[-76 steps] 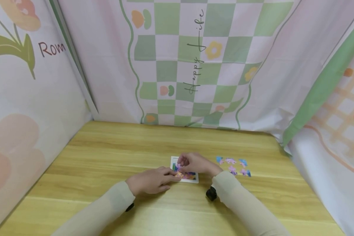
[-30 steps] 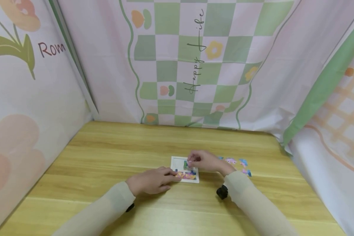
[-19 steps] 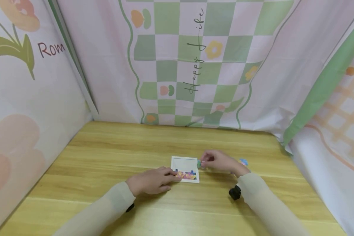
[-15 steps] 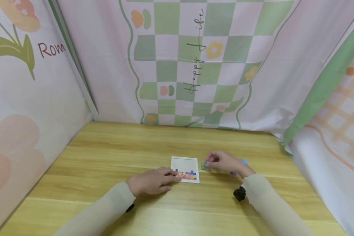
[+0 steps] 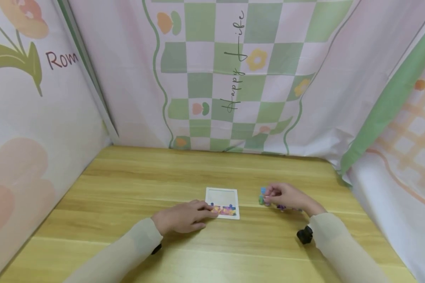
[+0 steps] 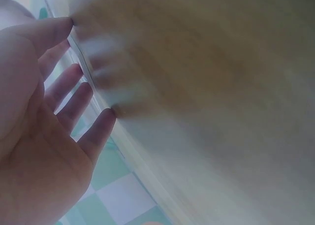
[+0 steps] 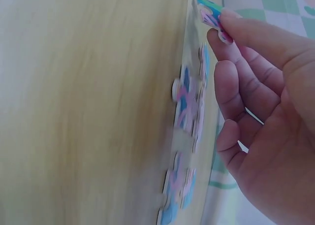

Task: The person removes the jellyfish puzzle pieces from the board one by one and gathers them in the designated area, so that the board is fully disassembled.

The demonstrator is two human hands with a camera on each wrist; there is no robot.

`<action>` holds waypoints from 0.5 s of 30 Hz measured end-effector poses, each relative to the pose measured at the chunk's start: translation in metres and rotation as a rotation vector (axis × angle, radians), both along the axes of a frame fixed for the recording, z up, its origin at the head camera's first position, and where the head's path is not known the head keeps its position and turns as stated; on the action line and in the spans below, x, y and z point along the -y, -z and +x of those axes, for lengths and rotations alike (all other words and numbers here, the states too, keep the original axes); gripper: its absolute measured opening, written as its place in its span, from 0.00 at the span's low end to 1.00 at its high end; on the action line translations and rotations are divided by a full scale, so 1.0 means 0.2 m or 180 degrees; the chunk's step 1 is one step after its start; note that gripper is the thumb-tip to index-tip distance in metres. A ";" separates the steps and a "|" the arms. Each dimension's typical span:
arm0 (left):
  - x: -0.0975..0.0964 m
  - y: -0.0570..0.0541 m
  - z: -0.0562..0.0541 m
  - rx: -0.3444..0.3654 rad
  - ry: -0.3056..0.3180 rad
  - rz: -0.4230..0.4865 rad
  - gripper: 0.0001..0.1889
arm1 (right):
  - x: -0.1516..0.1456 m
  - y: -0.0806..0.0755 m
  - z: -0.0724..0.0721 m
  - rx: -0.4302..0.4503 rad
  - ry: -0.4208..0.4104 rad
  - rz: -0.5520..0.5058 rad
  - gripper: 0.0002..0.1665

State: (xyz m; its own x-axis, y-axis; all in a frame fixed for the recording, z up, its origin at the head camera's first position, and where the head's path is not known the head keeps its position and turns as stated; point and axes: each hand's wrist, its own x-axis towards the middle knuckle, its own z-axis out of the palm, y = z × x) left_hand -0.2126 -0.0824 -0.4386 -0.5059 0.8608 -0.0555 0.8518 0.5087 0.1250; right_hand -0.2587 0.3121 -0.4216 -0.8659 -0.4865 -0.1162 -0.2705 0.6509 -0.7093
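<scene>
A white-framed jigsaw tray [image 5: 239,204] lies on the table, with a row of colourful puzzle pieces [image 5: 226,211] along its near side and bare backing behind them. My left hand [image 5: 182,217] lies with extended fingers over the tray's near left corner, fingertips at that row. To the right of the tray, my right hand [image 5: 288,197] pinches a green, blue and pink puzzle piece [image 7: 209,13] between thumb and index finger. The piece is raised and tilted in the right wrist view. Close to that hand are several loose puzzle pieces [image 7: 184,104], partly hidden by it in the head view.
The wood-grain table [image 5: 127,177] extends on all sides of the tray. A checked green-and-white curtain [image 5: 230,118] hangs along its back edge. Printed cloth walls [image 5: 39,157] stand to the left and right.
My right hand has lifted the pinched puzzle piece away from the tray and moved right, to the loose pieces. The tray's far part has become bare. My left hand has stayed in place.
</scene>
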 end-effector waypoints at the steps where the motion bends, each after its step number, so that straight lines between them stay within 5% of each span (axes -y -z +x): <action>1: 0.00 0.00 0.00 0.0004 -0.0005 0.0001 0.25 | -0.01 0.00 0.00 0.0015 0.0011 0.0002 0.10; 15: 0.00 -0.03 0.02 0.0016 0.0032 0.0047 0.25 | -0.02 0.01 0.00 0.0002 0.0046 0.0096 0.09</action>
